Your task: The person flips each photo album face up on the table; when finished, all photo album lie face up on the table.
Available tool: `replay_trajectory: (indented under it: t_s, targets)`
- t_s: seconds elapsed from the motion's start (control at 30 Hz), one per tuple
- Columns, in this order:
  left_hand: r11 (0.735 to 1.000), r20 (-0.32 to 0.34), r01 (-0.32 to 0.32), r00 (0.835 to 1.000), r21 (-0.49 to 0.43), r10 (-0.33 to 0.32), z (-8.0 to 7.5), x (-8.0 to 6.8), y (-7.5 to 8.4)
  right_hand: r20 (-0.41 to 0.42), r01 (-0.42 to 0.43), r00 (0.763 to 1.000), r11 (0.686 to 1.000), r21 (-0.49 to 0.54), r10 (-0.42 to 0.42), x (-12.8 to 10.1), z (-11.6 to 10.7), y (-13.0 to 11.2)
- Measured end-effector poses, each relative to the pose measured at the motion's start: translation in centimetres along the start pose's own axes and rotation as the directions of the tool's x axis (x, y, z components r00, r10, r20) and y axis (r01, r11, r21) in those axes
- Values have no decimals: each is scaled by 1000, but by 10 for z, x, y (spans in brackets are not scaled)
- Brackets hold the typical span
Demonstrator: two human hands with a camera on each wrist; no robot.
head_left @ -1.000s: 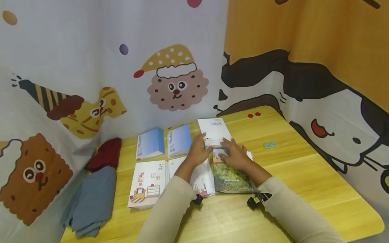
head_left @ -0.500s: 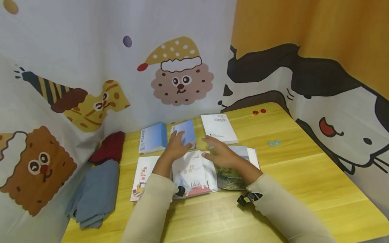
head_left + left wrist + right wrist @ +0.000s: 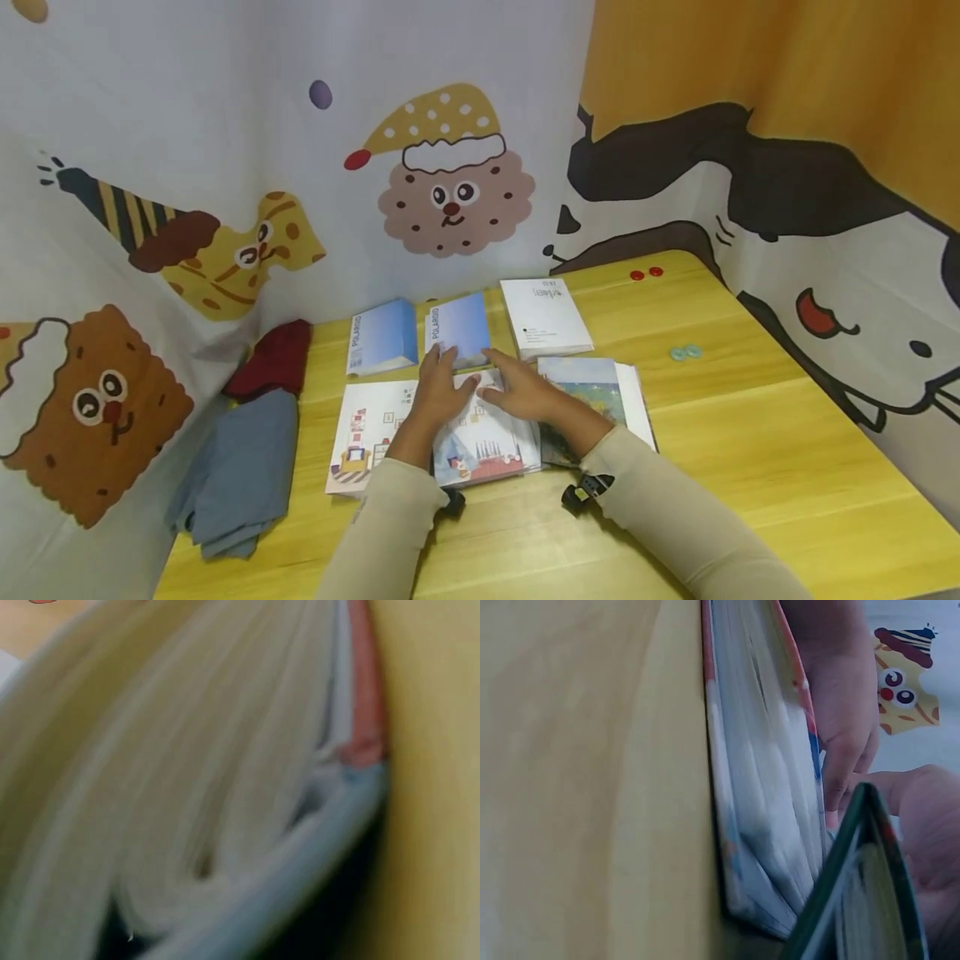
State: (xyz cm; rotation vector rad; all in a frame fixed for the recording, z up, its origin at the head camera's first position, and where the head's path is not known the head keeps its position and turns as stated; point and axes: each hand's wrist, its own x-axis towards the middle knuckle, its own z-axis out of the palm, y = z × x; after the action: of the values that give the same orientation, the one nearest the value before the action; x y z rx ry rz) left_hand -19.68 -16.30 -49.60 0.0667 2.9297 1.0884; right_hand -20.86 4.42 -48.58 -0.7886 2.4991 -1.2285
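Both hands lie flat with relaxed fingers on the white illustrated album (image 3: 480,437), in the front row toward the bench's left side: left hand (image 3: 441,392) on its far left corner, right hand (image 3: 522,393) on its far right. A landscape album (image 3: 588,392) lies just beside it

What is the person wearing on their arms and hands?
Both arms are covered by long, plain cream-beige sleeves: the left sleeve and the right sleeve. A small black device sits at each wrist, one on the left and one on the right. The left hand and right hand are bare, with no gloves.
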Motion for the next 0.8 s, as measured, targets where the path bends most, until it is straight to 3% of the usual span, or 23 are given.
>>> replay_trajectory:
  t_s: [0.3,0.63,0.8]
  targets:
    - [997,-20,72,997,-7,-72,0,-2,1,18,-17,1000,997,-76,19,3,3,1]
    - [997,-13,72,997,22,-72,-1,-1,0,25,-72,997,997,40,71,9,3,1]
    - [995,-10,98,995,18,-98,-1,-1,1,30,-64,998,998,9,63,6,3,-2]
